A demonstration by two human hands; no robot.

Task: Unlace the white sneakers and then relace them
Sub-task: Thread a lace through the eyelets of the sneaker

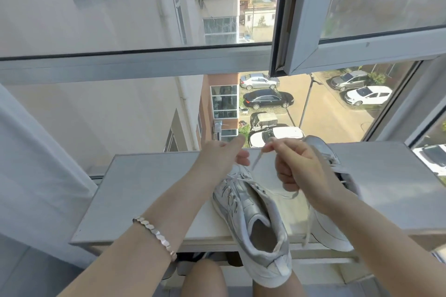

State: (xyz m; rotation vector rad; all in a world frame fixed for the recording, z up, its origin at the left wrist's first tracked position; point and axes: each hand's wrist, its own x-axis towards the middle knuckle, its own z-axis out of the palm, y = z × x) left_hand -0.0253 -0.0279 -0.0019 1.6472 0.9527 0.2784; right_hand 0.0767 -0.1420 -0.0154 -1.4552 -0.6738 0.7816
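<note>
Daylight comes through a grey-framed window (144,65) that looks down on parked cars (268,99), with a pale curtain (36,164) at the left. Below the glass runs a pale grey flat counter (144,188). A person sits at its near edge.

A white and silver-grey lace-up sneaker (253,219) lies in the middle of the counter. Its toe points to the far side and its heel overhangs the near edge above the person's bare knees. A second white sneaker (330,231) lies just to its right, mostly hidden behind the right forearm.

The left hand (224,159) wears a silver link bracelet (154,231) on its wrist. It hovers over the near sneaker's toe, its fingers curled on a strand of the flat white lace (257,161). The right hand (299,169) is close beside it. Its thumb and forefinger pinch the lace's free end, and the tip hangs between the two hands. More lace trails off the near edge.
</note>
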